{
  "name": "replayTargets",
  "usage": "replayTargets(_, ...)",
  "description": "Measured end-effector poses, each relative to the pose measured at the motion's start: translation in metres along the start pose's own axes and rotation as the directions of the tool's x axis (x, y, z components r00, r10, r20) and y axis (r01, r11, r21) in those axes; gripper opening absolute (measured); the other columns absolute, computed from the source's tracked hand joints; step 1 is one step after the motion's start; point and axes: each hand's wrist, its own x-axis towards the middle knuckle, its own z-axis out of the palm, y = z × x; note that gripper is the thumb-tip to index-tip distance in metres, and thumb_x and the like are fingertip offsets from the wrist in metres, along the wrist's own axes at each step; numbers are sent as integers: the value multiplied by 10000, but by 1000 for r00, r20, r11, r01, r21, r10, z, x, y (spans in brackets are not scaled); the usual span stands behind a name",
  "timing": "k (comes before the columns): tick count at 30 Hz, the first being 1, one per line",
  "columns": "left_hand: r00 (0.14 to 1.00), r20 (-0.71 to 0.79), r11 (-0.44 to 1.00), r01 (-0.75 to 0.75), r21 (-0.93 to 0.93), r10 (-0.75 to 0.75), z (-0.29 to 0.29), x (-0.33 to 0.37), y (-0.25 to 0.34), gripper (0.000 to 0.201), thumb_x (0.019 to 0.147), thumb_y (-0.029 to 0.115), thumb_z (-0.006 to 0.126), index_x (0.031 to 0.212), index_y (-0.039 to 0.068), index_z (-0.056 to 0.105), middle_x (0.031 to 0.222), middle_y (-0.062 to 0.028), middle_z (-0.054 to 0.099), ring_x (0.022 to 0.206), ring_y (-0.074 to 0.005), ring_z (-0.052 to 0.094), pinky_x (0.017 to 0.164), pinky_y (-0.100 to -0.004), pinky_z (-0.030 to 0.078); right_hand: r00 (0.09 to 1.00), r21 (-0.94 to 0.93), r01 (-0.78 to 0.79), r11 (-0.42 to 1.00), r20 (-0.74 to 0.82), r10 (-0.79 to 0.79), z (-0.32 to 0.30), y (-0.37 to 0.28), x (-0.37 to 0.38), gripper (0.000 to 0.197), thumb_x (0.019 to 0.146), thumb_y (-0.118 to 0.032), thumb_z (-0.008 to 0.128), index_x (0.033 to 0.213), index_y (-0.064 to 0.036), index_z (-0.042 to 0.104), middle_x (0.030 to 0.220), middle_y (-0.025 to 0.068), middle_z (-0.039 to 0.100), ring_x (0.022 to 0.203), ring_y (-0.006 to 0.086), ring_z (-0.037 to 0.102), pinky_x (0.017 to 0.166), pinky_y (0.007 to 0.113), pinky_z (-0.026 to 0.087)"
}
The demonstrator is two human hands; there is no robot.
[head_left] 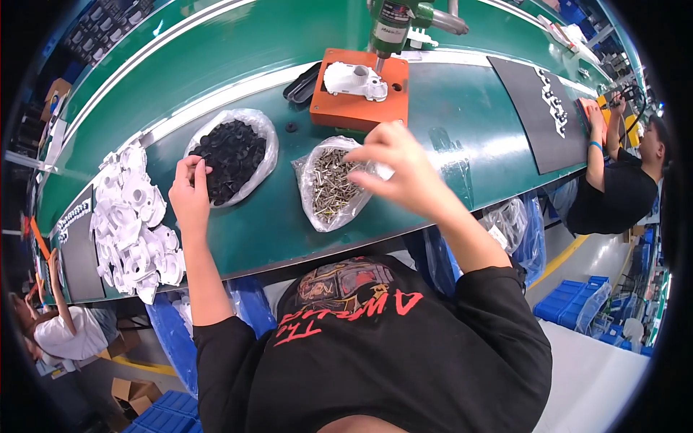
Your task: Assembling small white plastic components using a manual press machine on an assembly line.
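head view, left hand: my left hand [189,196] rests at the near left edge of the bag of black parts [232,156], fingers curled and pinching at the black pieces; i cannot tell if one is actually gripped.
head view, right hand: my right hand [399,167] hovers over the right edge of the bag of screws [333,184], fingertips pinched together; whether a screw is between them is too small to tell.
bags: both clear plastic bags lie open on the green desk [462,144], black parts to the left, screws to the right, near each other but apart.
fixture: an orange block [361,108] sits just beyond the screws, carrying a white plastic housing [354,79], with a green powered screwdriver [390,29] hanging tip-down over it.
white parts: a heap of white housings [133,224] lies at the far left of the desk.
black mat: a dark mat [538,123] lies to the right.
others: one person [621,180] works at the right end, another [58,325] at the lower left.
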Motion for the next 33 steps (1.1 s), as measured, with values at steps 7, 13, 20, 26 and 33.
replayTargets(7, 981, 81, 970, -187, 158, 176, -1, 11, 2, 162, 881, 155, 580, 994, 39, 594, 801, -78, 606, 653, -122, 542, 608, -251, 430, 997, -179, 16, 984, 83, -1, 25, -9, -7, 235, 665, -171, 733, 874, -102, 651, 812, 35, 501, 804, 227, 470, 713, 355, 391)
replayTargets(13, 996, 58, 998, -64, -12, 64, 5, 12, 17, 168, 848, 110, 627, 972, 9, 576, 790, -21, 564, 652, -73, 500, 610, -203, 415, 998, -200, 47, 979, 41, -39, 31, -8, -9, 144, 693, -132, 697, 783, -91, 592, 780, 24, 521, 789, 221, 474, 699, 346, 374)
replayTargets(20, 969, 247, 951, 80, -299, -4, 22, 24, 39, 170, 860, 96, 607, 967, -27, 562, 916, -61, 605, 758, -91, 565, 715, -218, 448, 1000, -159, 25, 987, -5, -26, 33, -6, -11, 97, 716, -89, 661, 771, -87, 582, 747, 22, 525, 775, 222, 483, 693, 345, 367)
replayTargets(26, 899, 430, 851, 165, -499, 78, 75, 51, 81, 223, 875, 57, 556, 1058, -71, 547, 982, -137, 630, 823, -146, 623, 739, -259, 494, 997, 69, -54, 996, -49, 58, 29, -2, -14, 141, 737, -49, 652, 858, -84, 588, 800, 30, 566, 784, 215, 508, 722, 345, 357)
replayTargets(33, 857, 444, 904, -58, -423, 262, 157, 111, 113, 258, 834, 79, 595, 1043, -65, 549, 956, -148, 647, 820, -155, 639, 720, -271, 510, 956, 534, -42, 845, -225, 189, 19, -3, -16, 144, 839, 56, 542, 961, -20, 557, 823, 78, 593, 757, 162, 604, 702, 275, 468)
